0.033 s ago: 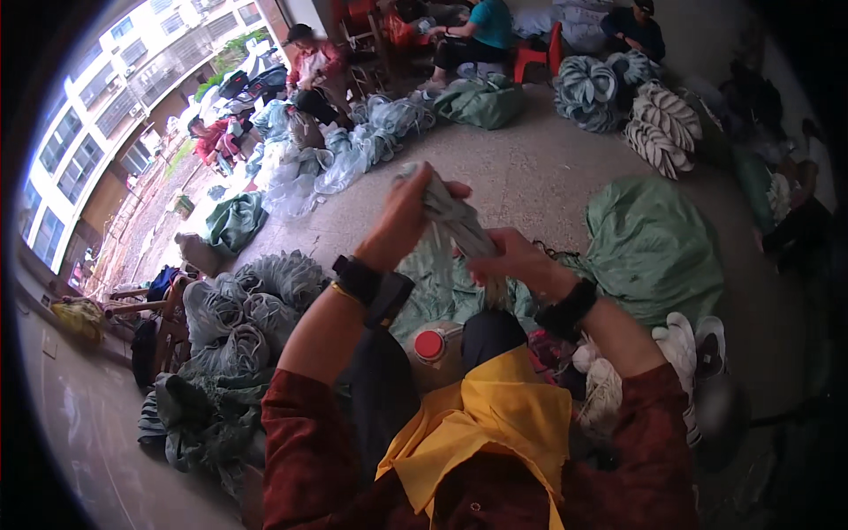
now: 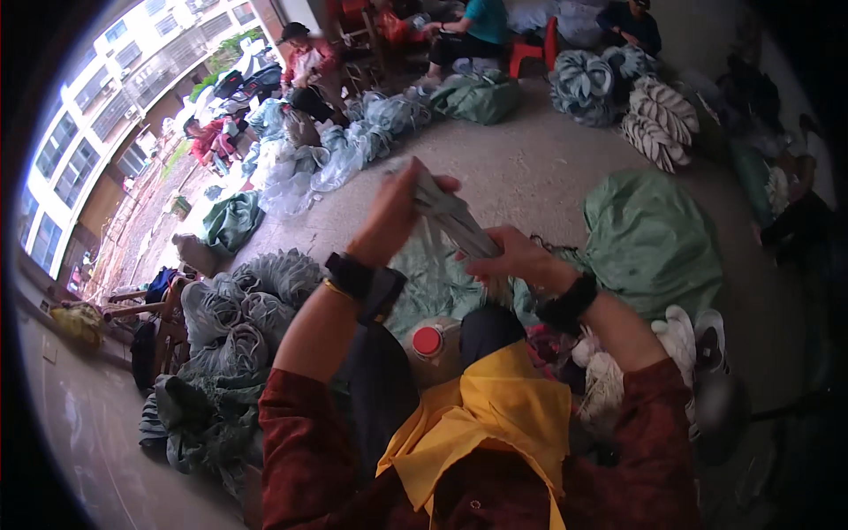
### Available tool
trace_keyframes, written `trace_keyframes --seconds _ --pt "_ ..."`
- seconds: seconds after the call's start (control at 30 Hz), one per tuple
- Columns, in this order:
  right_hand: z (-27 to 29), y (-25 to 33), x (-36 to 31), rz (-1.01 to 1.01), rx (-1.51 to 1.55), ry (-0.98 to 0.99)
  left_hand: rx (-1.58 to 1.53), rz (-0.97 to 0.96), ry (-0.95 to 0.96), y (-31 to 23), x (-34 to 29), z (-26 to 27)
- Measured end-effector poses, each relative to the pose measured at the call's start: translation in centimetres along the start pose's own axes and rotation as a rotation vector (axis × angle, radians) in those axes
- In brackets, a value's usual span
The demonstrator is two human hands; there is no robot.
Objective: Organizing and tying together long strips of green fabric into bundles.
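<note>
A bundle of long grey-green strips (image 2: 459, 225) is stretched slantwise between my two hands, above my knees. My left hand (image 2: 397, 208) is closed round its upper end. Lower down and to the right, my right hand (image 2: 521, 263) grips the other end. Thin, pale strands hang beneath the bundle, partly blurred. Under my hands a green woven sheet (image 2: 433, 283) lies on the floor. Between my knees stands a container with a red lid (image 2: 427, 341). A yellow cloth (image 2: 481, 406) covers my lap.
Coiled grey-green bundles (image 2: 234, 309) are heaped at my left, beside a wooden chair (image 2: 168, 327). A large green sack (image 2: 649, 247) and balls of white cord (image 2: 603, 389) lie at my right. Farther off, several people sit among sacks and a red chair (image 2: 533, 55).
The view has shifted very slightly. Both hands keep their grip on the bundle, and their places have hardly changed.
</note>
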State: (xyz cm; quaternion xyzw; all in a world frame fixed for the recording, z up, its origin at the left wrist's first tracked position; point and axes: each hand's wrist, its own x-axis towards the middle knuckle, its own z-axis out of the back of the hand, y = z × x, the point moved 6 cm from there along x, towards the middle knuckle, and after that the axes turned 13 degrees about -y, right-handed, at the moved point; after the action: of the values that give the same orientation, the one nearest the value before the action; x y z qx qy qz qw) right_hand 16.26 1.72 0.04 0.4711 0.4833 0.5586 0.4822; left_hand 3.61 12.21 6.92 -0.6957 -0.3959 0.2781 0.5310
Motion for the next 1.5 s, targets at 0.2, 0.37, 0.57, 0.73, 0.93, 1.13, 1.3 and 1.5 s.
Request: trace_keyframes --seconds 0.2,0.37,0.57,0.73,0.93,1.13,1.3,1.5 --pt "6.0 -3.4 -1.2 -0.114 -0.171 -0.023 -0.271 0.006 0.217 -2.0 3.4 7.4" --pt "11.5 -3.2 -3.3 -0.102 -0.255 -0.096 0.304 -0.297 0.087 -5.0 2.7 13.2" --pt "14.1 -2.3 -4.3 -0.081 -0.325 -0.102 0.615 -0.418 -0.095 -7.3 4.1 20.2" --pt "15.1 -0.9 -5.0 -0.052 -0.451 -0.079 0.625 -0.301 -0.218 -7.2 4.3 21.1" --pt "17.8 -1.0 -5.4 -0.064 -0.5 -0.121 0.32 -0.155 -0.231 -8.3 5.1 26.8" --pt "17.9 -2.2 -6.0 -0.079 -0.501 -0.163 0.275 -0.09 -0.497 -6.6 2.4 25.3" --pt "17.7 -4.5 -7.3 -0.108 -0.355 -0.136 -0.255 0.048 -0.38 -3.6 2.7 24.0" --pt "15.4 -8.3 -10.9 -0.201 -0.277 -0.071 -0.346 -0.016 -0.516 -2.9 -0.6 19.2"
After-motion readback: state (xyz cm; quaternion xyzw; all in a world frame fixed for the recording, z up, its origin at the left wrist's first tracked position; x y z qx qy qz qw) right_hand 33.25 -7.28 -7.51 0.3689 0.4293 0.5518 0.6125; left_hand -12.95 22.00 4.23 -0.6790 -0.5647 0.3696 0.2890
